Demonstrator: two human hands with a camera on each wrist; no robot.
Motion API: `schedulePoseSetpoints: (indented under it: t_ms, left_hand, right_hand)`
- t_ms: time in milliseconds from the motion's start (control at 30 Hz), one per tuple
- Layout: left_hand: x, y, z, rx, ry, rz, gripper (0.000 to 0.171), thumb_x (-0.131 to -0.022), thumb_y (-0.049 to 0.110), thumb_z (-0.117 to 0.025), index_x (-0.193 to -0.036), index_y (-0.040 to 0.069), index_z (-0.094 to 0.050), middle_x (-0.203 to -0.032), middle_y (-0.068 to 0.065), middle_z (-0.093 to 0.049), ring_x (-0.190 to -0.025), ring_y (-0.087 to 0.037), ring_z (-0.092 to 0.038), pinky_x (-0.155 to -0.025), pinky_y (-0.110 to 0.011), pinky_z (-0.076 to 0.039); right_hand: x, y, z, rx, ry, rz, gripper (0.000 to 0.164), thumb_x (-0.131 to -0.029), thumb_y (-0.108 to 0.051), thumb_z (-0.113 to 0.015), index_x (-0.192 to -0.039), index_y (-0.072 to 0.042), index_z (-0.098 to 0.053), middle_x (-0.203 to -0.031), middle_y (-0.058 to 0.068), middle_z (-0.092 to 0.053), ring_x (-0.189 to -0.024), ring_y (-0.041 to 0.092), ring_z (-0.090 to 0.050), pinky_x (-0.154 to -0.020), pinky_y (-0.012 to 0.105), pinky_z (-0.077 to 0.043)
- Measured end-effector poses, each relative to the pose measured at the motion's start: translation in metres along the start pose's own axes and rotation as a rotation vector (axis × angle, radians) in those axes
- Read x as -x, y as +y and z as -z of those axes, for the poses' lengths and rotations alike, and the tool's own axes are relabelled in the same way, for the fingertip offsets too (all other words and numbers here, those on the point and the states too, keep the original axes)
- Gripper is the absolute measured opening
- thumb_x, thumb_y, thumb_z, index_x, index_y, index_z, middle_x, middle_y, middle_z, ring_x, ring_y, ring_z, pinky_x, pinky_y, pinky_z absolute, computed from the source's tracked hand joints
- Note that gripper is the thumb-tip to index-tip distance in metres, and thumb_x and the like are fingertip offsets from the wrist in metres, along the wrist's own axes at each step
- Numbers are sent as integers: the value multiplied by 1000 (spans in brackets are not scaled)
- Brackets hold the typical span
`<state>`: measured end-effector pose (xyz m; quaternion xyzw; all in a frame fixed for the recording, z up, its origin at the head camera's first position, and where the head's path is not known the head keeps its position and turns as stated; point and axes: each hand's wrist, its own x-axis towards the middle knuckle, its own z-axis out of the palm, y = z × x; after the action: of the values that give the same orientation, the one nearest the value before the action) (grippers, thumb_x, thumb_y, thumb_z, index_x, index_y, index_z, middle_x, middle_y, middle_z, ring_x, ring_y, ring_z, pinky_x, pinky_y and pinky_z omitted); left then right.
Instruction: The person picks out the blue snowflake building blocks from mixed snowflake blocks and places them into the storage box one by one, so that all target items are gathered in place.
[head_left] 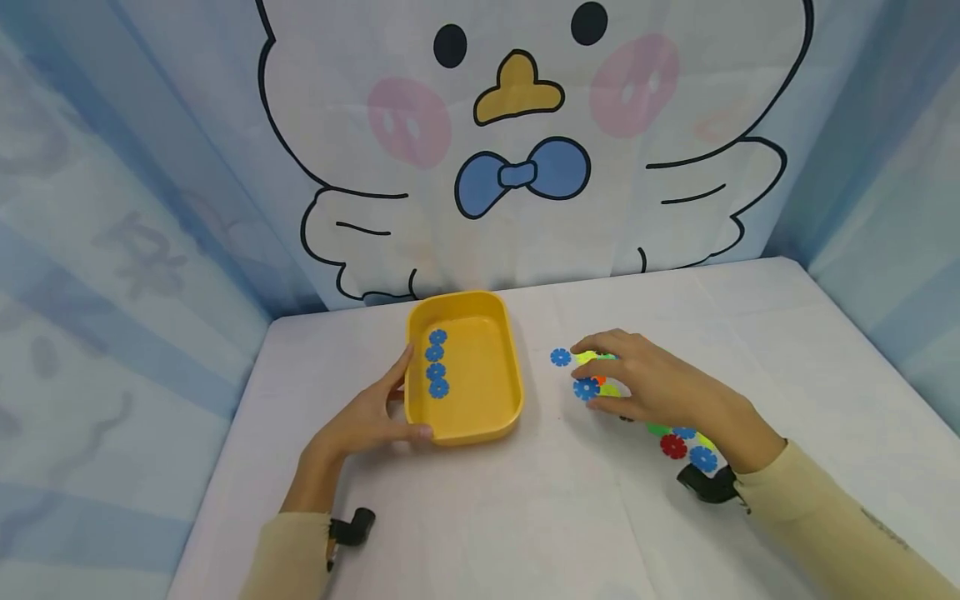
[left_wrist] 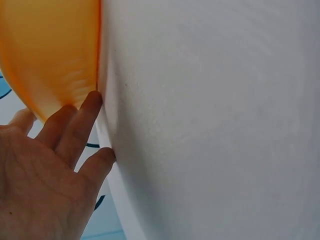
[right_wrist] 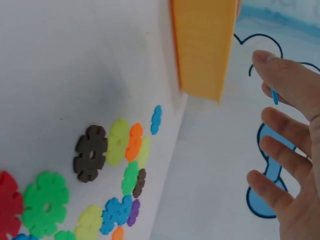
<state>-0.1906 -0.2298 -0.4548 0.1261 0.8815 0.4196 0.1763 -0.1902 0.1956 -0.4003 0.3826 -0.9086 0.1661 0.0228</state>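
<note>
At the left side of the yellow tray (head_left: 483,417), my left hand (head_left: 371,417) rests its fairly straight fingers against the outer wall. A column of several blue flower-shaped discs (head_left: 436,372) lies along the tray's left part. Raised above the table to the right, my right hand (head_left: 652,379) pinches a blue flower-shaped disc (right_wrist: 274,96) between thumb and index finger, its other fingers spread. Beneath and around that hand lie loose flower discs in several colours, among them a red one (head_left: 673,447) and a brown one (right_wrist: 91,154), partly hidden by the hand in the head view.
A single blue disc (head_left: 560,357) lies between the tray and the pile. The white-covered table (head_left: 480,525) meets a printed cloth backdrop (head_left: 517,242) at the far edge. Black wrist straps (head_left: 352,527) sit at both sleeves.
</note>
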Motion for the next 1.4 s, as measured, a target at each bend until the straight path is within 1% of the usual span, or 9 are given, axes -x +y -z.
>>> schedulePoseSetpoints:
  t_ms: [167, 300, 500, 633, 733, 767, 967, 1133, 1400]
  left_hand:
    - [2, -2, 1, 17, 1, -2, 124, -75, 48, -90, -165, 40, -4, -170, -3, -23, -142, -29, -45, -118, -56, -38]
    - [1, -2, 0, 22, -9, 1, 124, -76, 48, -90, -165, 40, -4, -171, -1, -22, -144, -29, -43, -119, -56, -37]
    - [-1, 2, 1, -16, 1, 7, 125, -74, 50, -90, -165, 39, -4, -171, -1, -22, -143, -29, -45, -119, -58, -35]
    - [-4, 3, 4, -37, 20, -20, 126, -73, 49, -91, -165, 38, -5, -174, -1, -4, -142, -30, -47, -120, -60, -31]
    - [-4, 2, 4, -38, 32, -49, 127, -72, 48, -92, -166, 35, -8, -173, 2, 13, -145, -31, -45, -121, -59, -28]
    - [-4, 2, 4, -40, 36, -63, 128, -71, 48, -93, -166, 33, -9, -173, 2, 14, -146, -32, -43, -121, -59, -28]
    - [-3, 2, 2, -76, 46, -96, 129, -69, 51, -93, -166, 27, -13, -172, 12, 5, -142, -30, -47, -117, -53, -39]
    - [-6, 4, 0, -85, 55, -80, 129, -69, 52, -93, -167, 28, -12, -172, 14, 3, -134, -29, -54, -111, -50, -47]
    - [-4, 1, 1, -59, 58, -56, 126, -69, 50, -94, -165, 30, -15, -172, 17, 1, -126, -28, -57, -102, -45, -55]
  right_hand:
    - [-12, -2, 8, -26, 39, 5, 40, -84, -32, -87, -121, -20, -75, -141, 4, -60, -131, 28, -53, -106, 54, -51]
    - [-18, -6, 9, -36, 41, 5, 40, -86, -33, -85, -122, -19, -73, -142, 4, -59, -133, 29, -51, -106, 55, -50]
    - [-32, -9, 12, -55, 63, 50, 38, -88, -32, -84, -121, -19, -73, -140, 5, -60, -130, 28, -52, -107, 53, -49]
    - [-43, -12, 14, -57, 74, 77, 35, -89, -34, -82, -119, -18, -74, -139, 5, -61, -129, 28, -54, -107, 52, -49]
    - [-50, -13, 12, -60, 67, 87, 34, -90, -34, -81, -119, -18, -74, -139, 6, -61, -129, 28, -54, -108, 53, -48]
    - [-53, -14, 11, -63, 63, 89, 33, -90, -33, -81, -119, -18, -74, -139, 5, -61, -129, 28, -54, -109, 52, -48]
    - [-67, -20, 6, -102, 57, 116, 34, -91, -33, -80, -121, -18, -74, -139, 4, -61, -129, 26, -54, -110, 48, -48]
    - [-78, -26, 2, -136, 77, 163, 35, -91, -31, -81, -121, -15, -74, -137, 7, -62, -129, 26, -54, -110, 47, -48]
    - [-93, -31, -10, -152, 36, 155, 35, -92, -34, -78, -122, -16, -74, -137, 4, -62, -129, 24, -54, -113, 45, -46]
